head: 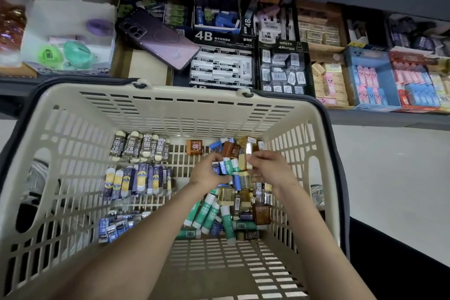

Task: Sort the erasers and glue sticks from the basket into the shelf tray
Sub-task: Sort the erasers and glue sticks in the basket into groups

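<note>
Lying in tidy rows on the left floor of the basket (170, 91), the 2B erasers (141, 147) are sitting apart from the jumble, probably grouped by kind for quicker sorting. Right of them, the left hand (207, 174) is curling its fingers down into the mixed pile of green glue sticks (207, 209) and small erasers; whether it is actually gripping one I cannot tell. Further right, the right hand (270, 168) is pinching an amber eraser (248, 153) between thumb and fingertips, holding it just above the pile, perhaps for checking. Beyond the far rim, the shelf tray (222, 36) is standing well apart from both hands.
</note>
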Available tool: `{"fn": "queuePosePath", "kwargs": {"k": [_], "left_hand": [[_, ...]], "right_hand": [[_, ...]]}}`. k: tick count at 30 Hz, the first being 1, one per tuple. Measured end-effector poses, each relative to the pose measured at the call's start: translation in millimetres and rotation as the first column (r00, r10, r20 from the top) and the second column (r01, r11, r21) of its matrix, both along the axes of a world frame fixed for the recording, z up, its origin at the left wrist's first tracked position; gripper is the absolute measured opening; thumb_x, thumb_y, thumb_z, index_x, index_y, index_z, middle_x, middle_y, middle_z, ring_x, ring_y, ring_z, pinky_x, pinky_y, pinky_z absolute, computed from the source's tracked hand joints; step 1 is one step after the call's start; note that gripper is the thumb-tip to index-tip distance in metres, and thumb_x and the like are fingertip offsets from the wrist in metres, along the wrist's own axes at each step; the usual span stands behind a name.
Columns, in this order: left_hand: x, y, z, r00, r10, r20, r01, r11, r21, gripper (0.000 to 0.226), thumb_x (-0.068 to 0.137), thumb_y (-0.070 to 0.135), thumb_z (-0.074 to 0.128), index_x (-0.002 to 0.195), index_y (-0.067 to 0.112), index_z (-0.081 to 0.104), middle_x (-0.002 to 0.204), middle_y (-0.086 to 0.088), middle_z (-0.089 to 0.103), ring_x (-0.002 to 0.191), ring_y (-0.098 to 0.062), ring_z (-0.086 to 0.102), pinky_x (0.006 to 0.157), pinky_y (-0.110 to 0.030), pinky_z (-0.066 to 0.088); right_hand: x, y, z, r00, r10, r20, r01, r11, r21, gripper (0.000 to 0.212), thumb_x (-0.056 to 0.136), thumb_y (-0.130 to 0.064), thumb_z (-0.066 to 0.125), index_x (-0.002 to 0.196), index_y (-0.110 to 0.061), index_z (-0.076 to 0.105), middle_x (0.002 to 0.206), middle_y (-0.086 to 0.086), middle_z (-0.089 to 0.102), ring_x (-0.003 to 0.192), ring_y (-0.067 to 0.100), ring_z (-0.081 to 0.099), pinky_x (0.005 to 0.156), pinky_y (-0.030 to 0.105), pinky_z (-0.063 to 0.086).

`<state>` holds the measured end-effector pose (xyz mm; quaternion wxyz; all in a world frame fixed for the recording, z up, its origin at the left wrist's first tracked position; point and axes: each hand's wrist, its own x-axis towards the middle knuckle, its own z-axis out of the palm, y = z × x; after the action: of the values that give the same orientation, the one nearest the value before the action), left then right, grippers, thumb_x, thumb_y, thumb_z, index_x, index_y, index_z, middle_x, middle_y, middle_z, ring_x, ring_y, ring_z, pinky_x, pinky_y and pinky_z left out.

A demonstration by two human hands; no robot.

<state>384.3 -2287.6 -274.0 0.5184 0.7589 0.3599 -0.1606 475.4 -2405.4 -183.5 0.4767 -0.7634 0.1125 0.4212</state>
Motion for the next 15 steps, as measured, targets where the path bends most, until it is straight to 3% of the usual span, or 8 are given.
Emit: {"fn": "queuePosePath", "kwargs": {"k": [2,7,10,15], "left_hand": [[-0.6,-5.4,3.6,1.0,-0.019,-0.006,0.018,0.996,-0.083,0.063,0.068,0.024,0.084,0.121,0.018,0.051,0.133,-0.001,0.05,0.116,-0.021,0.05,0.085,-0.024,0.04],[0.3,-23.4,6.4,0.99,-0.139,-0.01,0.139,0.988,0.065,0.066,0.067,0.043,0.082,0.125,0.025,0.054,0.133,0.0,0.05,0.119,-0.02,0.051,0.091,-0.026,0.042],[-1.9,-23.3,2.8,0.982,-0.187,0.009,0.187,0.982,-0.032,0.059,0.071,0.041,0.08,0.124,0.027,0.057,0.137,0.001,0.051,0.125,-0.019,0.048,0.094,-0.024,0.04],[-0.9,-19.5,2.6,0.918,-0.395,-0.04,0.396,0.918,0.003,0.068,0.077,0.04,0.075,0.137,0.03,0.046,0.143,-0.008,0.04,0.129,-0.025,0.043,0.102,-0.026,0.037]], "right_hand": [[-0.7,-0.7,-3.5,1.0,0.009,-0.005,-0.01,0.999,-0.042,0.01,0.09,-0.015,0.064,0.096,-0.01,0.059,0.083,0.006,0.063,0.067,0.015,0.056,0.058,0.024,0.05],[4.1,-1.3,-4.2,0.996,-0.069,-0.051,0.069,0.998,-0.012,0.005,0.091,-0.015,0.062,0.086,-0.014,0.06,0.08,0.004,0.063,0.067,0.014,0.056,0.062,0.026,0.05],[4.8,-1.7,-5.1,0.995,-0.075,-0.065,0.076,0.997,0.01,0.005,0.091,-0.017,0.062,0.088,-0.013,0.062,0.079,0.001,0.065,0.067,0.014,0.058,0.063,0.026,0.051],[4.2,-2.6,-9.0,0.996,-0.071,-0.06,0.072,0.997,0.012,0.007,0.091,-0.019,0.062,0.089,-0.012,0.064,0.082,0.002,0.067,0.069,0.013,0.06,0.063,0.024,0.053]]}}
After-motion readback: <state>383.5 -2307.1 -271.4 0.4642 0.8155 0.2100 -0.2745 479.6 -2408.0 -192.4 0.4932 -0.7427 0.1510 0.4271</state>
